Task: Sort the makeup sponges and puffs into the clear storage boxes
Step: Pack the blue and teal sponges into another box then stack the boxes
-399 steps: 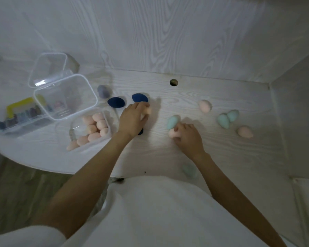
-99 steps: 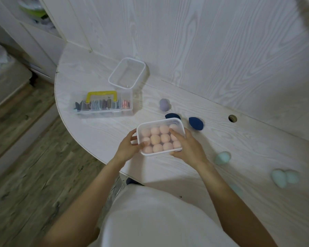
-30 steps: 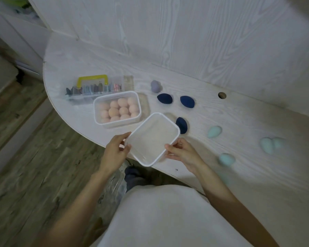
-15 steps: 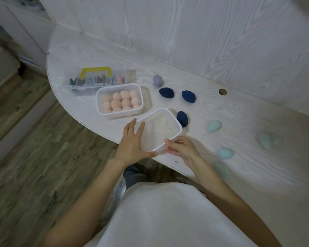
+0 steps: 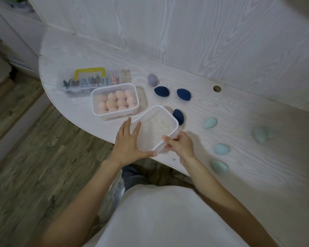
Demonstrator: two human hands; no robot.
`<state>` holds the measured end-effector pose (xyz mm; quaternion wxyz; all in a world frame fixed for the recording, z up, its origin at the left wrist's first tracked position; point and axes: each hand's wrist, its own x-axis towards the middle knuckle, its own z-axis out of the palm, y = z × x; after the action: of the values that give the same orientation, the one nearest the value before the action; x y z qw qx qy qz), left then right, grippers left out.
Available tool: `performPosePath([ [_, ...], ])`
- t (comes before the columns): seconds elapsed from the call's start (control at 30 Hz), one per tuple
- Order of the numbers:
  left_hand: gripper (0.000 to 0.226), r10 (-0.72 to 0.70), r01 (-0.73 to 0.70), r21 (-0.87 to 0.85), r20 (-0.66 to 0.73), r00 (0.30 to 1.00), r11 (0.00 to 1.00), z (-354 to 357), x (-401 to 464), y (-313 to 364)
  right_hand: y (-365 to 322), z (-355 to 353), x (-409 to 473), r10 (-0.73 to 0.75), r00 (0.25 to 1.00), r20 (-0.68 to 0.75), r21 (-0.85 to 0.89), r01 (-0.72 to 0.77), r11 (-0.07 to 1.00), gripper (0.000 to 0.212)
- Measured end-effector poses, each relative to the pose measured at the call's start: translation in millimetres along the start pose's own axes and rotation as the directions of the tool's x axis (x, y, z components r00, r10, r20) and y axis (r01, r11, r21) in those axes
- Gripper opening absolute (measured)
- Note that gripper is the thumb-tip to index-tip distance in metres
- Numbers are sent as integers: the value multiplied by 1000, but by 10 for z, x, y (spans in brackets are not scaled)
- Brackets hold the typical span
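Note:
An empty clear storage box sits near the table's front edge. My left hand lies flat against its left side, fingers spread, thumb along the near rim. My right hand pinches the box's near right corner. Behind it stands a lidded clear box filled with peach sponges. Three navy sponges lie loose: two at the back, one touching the empty box's right side. A purple sponge stands behind them. Several teal sponges lie to the right.
A clear case with a yellow handle holds small dark items at the back left. The white table has a curved front edge with wood floor below, a cable hole, and wall panels behind and to the right.
The empty box has come down from a tilted hold onto the table beside the peach box. My left hand went from gripping its rim to lying flat against it.

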<state>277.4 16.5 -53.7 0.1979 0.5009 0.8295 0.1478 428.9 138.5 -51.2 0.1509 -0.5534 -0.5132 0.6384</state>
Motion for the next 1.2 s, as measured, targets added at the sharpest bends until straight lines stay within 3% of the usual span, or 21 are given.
performPosePath([
  [0.13, 99, 281, -270, 92, -130, 951, 958, 40, -113, -27, -89, -61, -26, -33, 998, 55, 5, 33, 999, 25],
  [0.23, 68, 303, -316, 1, -285, 910, 949, 24, -139, -56, -143, -131, -21, -133, 991, 3, -164, 132, 978, 34],
  [0.3, 59, 262, -310, -110, -320, 910, 944, -28, -133, -82, -162, -175, 30, -211, 977, -27, -226, 200, 953, 28],
  [0.43, 51, 99, -208, -379, -289, 952, 901, -213, -126, -73, -137, -133, 166, -362, 921, 144, -437, 387, 812, 21],
  [0.5, 43, -1, -154, -507, -291, 957, 848, -319, -89, -52, -115, -94, 240, -377, 910, 173, -515, 410, 753, 16],
  [0.63, 44, -310, 8, -766, -251, 917, 643, -504, 201, -166, -110, -125, 295, -314, 936, 157, -431, 351, 831, 32],
  [0.7, 51, -420, 116, -765, -214, 882, 633, -603, 402, -228, -99, -142, 281, -317, 934, 167, -446, 358, 820, 40],
  [0.83, 63, -543, 315, -625, -210, 813, 714, -664, 677, -326, -61, -127, 228, -366, 920, 141, -523, 383, 762, 41],
  [0.9, 61, -580, 334, -667, -182, 794, 666, -671, 753, -341, -47, -123, 206, -390, 913, 118, -585, 382, 716, 43],
  [1.03, 47, -578, 143, -895, -145, 803, 423, -646, 647, -262, 1, -95, 151, -445, 895, 26, -666, 347, 660, 46],
  [1.13, 52, -548, 150, -828, -210, 810, 540, -472, 343, -229, 31, -71, 144, -466, 885, 10, -694, 342, 634, 46],
  [1.2, 51, -520, 203, -789, -166, 838, 580, -308, 159, -211, 35, -73, 142, -452, 892, 32, -681, 350, 643, 45],
])
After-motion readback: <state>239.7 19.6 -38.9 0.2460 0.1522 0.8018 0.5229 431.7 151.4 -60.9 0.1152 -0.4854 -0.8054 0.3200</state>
